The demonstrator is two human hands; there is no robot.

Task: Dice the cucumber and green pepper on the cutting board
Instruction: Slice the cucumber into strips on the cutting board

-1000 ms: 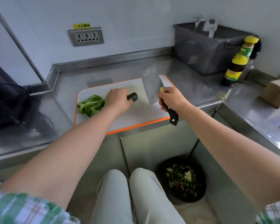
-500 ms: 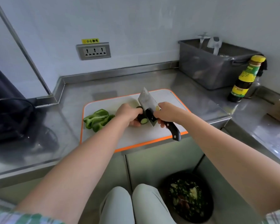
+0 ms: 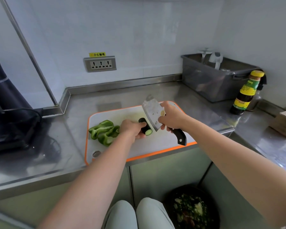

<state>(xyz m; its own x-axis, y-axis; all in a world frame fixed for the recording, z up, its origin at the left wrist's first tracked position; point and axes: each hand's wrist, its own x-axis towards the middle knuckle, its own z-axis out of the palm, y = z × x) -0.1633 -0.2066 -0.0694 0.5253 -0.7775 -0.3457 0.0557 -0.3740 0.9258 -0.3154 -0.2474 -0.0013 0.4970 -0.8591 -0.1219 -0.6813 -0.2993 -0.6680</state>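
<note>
Stainless worktop [image 3: 139, 96], white wall behind; I log contents largest first.

Grey tub [image 3: 213, 81], far right.

Cutting board [image 3: 155, 146], orange-edged, at the near edge.

Green pepper [image 3: 104, 131], in large curled pieces on the board's left half.

Cleaver [image 3: 153, 111], blade tilted, its edge just beside the near cut end of the cucumber [image 3: 146, 128].

Right hand [image 3: 172, 118], fingers wrapped round the cleaver's handle.

Left hand [image 3: 132, 129], curled over the cucumber, pinning it down.

Cucumber, a short dark stub, mid-board, just right of the pepper.

Handling note, my judgement: tuck the left fingertips back, guide the blade off the knuckles, and cut even rounds before cross-cutting.
</note>
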